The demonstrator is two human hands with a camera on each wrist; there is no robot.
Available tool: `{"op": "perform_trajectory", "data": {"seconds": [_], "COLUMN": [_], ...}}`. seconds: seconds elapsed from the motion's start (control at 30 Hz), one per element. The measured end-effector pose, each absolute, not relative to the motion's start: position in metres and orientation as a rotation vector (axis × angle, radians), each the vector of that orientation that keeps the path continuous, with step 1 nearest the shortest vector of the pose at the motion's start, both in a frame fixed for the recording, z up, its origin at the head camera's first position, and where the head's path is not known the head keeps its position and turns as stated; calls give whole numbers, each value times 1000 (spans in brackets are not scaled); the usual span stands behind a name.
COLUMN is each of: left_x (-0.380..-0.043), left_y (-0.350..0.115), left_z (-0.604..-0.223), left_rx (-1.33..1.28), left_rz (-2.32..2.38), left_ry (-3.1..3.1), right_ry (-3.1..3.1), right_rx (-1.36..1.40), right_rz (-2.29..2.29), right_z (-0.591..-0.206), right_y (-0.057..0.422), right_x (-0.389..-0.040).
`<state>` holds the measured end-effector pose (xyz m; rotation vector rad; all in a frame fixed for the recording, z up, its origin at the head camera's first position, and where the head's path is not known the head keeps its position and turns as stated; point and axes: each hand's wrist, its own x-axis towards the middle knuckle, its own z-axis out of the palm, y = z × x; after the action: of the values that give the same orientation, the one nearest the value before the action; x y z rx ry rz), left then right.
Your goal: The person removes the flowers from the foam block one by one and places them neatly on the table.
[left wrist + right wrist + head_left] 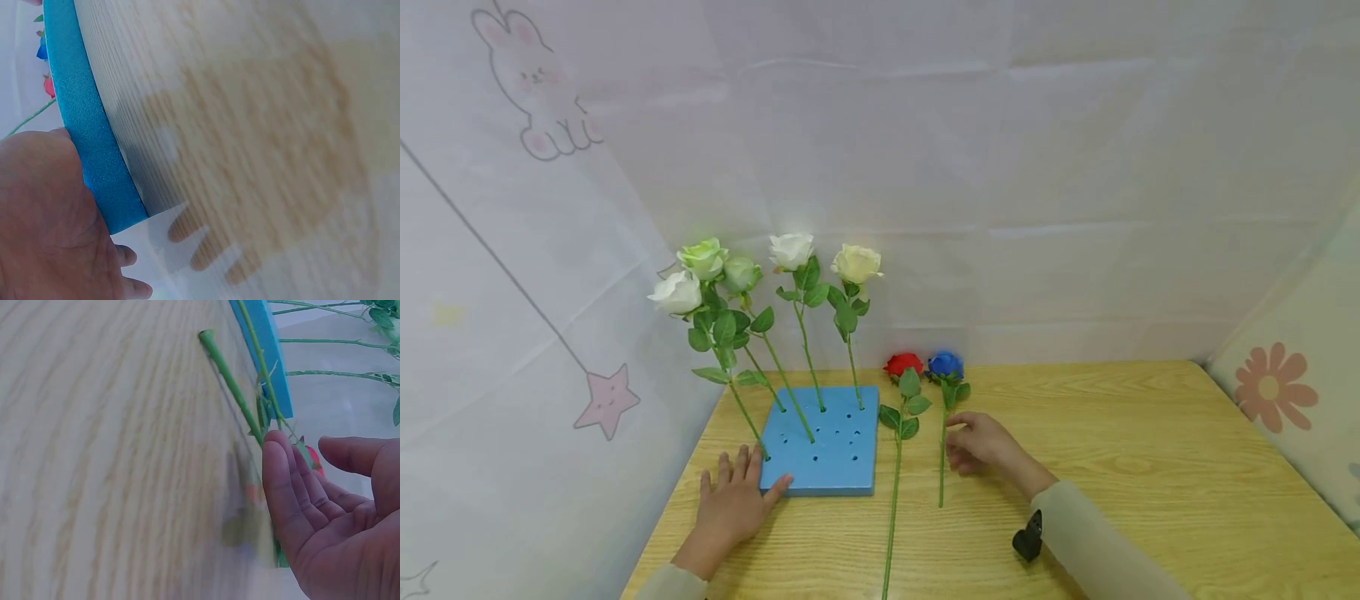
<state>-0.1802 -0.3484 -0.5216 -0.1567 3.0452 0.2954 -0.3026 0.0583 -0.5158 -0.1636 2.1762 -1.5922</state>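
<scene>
My left hand [732, 505] rests at the near left corner of a blue foam board [838, 477], its fingers spread and the thumb on the board's front edge. On the table to the right lies a blue rose [945, 365]. My right hand [987, 445] is beside its green stem, fingertips right at it. In the right wrist view the thumb [350, 455] stands apart from the loosely bent fingers, and the cut stem end [209, 344] sticks out past them. Between board and blue rose lies a red rose [903, 364] with a longer stem.
Several artificial roses stand in the board's holes: a front white one [676, 293], green ones [703, 259], another white one [792, 251] and a cream one [857, 263]. More holes dot the board. A printed cloth [1037, 208] hangs behind the wooden table [1112, 442].
</scene>
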Motion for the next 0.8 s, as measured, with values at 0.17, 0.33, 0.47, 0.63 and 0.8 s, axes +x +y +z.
{"op": "perform_trajectory", "data": {"seconds": [0.17, 0.33, 0.47, 0.63, 0.8], "left_x": [-181, -180, -179, -180, -180], "left_y": [-350, -348, -347, -348, -348], "left_z": [-523, -521, -519, -520, -520], "left_rx": [-158, -162, -159, -159, -160], "left_rz": [289, 286, 290, 289, 287], "left_ry": [3047, 3040, 3044, 3040, 3038], "right_ry": [2161, 2171, 2178, 2144, 2093], "right_rx": [-185, -231, -307, -416, -488], "right_rz": [-1600, -1597, -1605, -1648, -1686], "right_z": [-506, -499, -494, -491, -488], "right_y": [54, 46, 37, 26, 14], "right_x": [-302, -302, -303, -305, -306]}}
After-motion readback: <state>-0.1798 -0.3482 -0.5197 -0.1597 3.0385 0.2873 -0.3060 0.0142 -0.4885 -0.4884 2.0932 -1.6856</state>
